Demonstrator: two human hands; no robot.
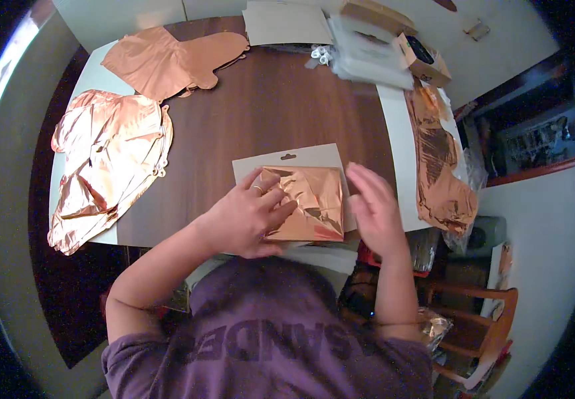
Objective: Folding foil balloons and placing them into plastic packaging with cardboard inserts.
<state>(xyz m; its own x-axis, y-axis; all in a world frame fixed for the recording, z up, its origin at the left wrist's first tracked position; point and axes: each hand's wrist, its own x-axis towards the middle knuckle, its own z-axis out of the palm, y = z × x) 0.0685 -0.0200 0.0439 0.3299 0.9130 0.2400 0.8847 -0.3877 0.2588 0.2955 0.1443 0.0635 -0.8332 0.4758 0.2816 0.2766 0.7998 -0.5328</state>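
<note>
Clock centred on the folded copper foil, 12 = far side of the table. Foil lies in front of the person at the near edge of the brown tabletop, wrinkled and shiny, on a pale card with a dark hang slot at its 12. Left hand, ring on one finger, comes in from 8 and lies over the foil's 9 o'clock side: fingers spread, slightly bent, resting on it, not gripped round it. Right hand at 3, just beside the foil's edge: fingers extended, partly open, nothing visibly held; fingertip contact with the card, can't tell. Shiny copper foil pile at 9 to 10, duller copper foil pieces between 10 and 11. White sheets at 12, clear plastic bags around 1, open cardboard box between 1 and 2. More copper foil between 2 and 3. Wooden chair at 4.
</note>
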